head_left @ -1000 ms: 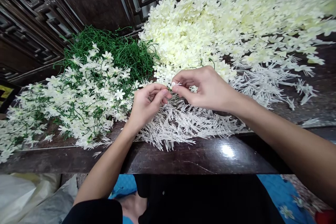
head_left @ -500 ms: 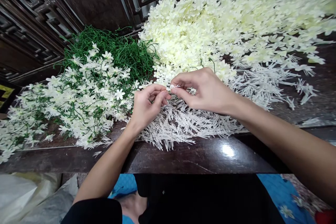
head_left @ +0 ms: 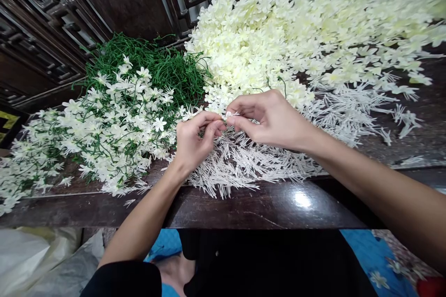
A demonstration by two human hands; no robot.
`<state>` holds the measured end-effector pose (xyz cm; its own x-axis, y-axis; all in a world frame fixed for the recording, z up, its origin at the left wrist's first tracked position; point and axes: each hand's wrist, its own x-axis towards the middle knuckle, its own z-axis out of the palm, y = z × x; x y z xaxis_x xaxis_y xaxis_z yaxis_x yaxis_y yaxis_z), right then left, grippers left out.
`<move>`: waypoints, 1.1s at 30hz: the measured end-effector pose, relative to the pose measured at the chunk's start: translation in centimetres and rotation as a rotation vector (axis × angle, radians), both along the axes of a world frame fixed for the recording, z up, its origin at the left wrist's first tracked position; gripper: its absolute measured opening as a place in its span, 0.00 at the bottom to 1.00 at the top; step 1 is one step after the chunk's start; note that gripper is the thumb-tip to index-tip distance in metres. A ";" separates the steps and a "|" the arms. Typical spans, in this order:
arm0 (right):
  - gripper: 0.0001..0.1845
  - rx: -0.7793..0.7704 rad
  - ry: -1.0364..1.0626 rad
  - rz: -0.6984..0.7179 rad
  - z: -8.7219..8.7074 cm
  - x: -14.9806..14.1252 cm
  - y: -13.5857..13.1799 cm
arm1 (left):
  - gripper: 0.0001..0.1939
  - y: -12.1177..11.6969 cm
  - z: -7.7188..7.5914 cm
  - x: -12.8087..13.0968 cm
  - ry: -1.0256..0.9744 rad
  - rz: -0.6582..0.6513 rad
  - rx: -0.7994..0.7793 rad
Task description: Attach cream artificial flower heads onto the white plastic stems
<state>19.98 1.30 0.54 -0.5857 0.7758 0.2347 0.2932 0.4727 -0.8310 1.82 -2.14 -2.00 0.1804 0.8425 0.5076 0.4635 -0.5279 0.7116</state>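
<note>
Between my two hands is a small white artificial flower (head_left: 228,115), mostly covered by fingertips. My left hand (head_left: 198,138) is closed in a pinch at the flower's left end; a stem there is too hidden to make out. My right hand (head_left: 266,118) pinches the flower from the right, with fine white strands poking out beyond the fingers. Beneath both hands lies a heap of white stamens (head_left: 244,162). Just behind them spreads a large pile of loose cream petals (head_left: 258,51).
To the left lie assembled white flowers on green stems (head_left: 121,116), with a tangle of bare green stems (head_left: 149,65) behind. More white stamens (head_left: 351,106) sit at right. The dark wooden bench (head_left: 265,209) has a carved back (head_left: 114,0). Plastic bags (head_left: 45,260) rest below left.
Both hands stay almost in place, fingertips still pinched together around the flower. The left hand shifts very slightly; the piles look the same.
</note>
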 end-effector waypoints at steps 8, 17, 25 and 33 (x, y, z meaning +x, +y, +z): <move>0.04 -0.214 0.037 -0.019 0.1 -0.2 -0.3 | 0.08 -0.2 0.0 -0.2 0.183 0.034 0.142; 0.06 -0.453 0.108 0.032 -0.2 0.1 0.4 | 0.09 -0.2 -0.3 -0.2 0.362 0.052 0.258; 0.05 -0.445 0.073 -0.026 0.0 0.4 1.3 | 0.06 0.4 -0.1 0.1 0.193 0.016 -0.028; 0.10 -0.422 0.102 -0.138 1.3 1.2 1.9 | 0.07 0.7 1.0 -0.6 -0.156 0.093 -0.150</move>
<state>21.17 3.18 1.82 -0.4603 0.8852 -0.0675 0.2364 0.0489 -0.9704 1.17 -1.45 -1.04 0.0278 0.9201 0.3908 0.3836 -0.3708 0.8458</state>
